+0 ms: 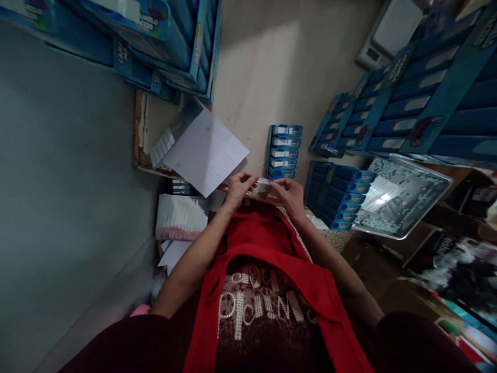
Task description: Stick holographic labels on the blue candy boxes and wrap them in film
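A gray wall (70, 171) fills my left; the pale counter (256, 62) runs ahead. Blue boxes (423, 93) stack along its right side, near a clear tray (411, 207). 1 white sheet (207, 150) overlaps the counter's near edge. Smallest, 1 white slip (264, 181) sits between my hands at that edge, my left grip (254, 181) and right grip (273, 185) pinching its ends.

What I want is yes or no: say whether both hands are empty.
No, left hand and right hand pinch a small whitish piece.
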The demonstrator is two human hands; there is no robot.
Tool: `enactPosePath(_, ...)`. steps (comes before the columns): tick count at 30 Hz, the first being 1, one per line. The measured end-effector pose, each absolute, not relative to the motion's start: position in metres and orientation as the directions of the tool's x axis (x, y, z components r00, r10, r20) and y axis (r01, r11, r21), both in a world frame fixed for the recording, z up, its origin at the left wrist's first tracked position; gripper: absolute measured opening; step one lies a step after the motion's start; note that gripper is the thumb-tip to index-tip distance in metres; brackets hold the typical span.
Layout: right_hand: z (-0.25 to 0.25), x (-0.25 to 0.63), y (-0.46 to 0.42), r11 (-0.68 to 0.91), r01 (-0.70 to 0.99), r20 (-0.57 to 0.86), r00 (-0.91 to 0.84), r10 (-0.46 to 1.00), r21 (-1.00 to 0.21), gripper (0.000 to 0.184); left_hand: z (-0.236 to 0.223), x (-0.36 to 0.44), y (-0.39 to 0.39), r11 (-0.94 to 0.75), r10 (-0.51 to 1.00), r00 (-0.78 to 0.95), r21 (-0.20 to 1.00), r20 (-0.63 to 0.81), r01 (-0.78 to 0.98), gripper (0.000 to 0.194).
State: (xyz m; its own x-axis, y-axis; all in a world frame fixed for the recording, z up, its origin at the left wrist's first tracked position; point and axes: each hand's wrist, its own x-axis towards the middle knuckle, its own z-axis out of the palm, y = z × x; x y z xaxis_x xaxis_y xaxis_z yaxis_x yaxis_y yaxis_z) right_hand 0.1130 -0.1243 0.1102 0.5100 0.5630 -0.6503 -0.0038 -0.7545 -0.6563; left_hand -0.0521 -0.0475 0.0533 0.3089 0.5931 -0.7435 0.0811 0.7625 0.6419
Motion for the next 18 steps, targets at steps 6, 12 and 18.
enactPosePath(6, 0.093, 0.134, -0.13, -0.763, 0.055, -0.539, 0.676, 0.502, -0.644, 0.048, 0.052, -0.023, -0.056, 0.703, 0.658, 0.25, 0.698, -0.71, 0.132, 0.034)
enactPosePath(12, 0.084, 0.145, -0.123, -0.804, 0.15, -0.486, 0.728, 0.484, -0.576, 0.045, 0.049, -0.008, -0.057, 0.695, 0.67, 0.196, 0.698, -0.716, 0.175, 0.026)
enactPosePath(18, 0.084, 0.146, -0.123, -0.791, 0.225, -0.454, 0.717, 0.53, -0.569, 0.039, 0.05, -0.008, -0.055, 0.715, 0.638, 0.185, 0.665, -0.747, 0.218, 0.024)
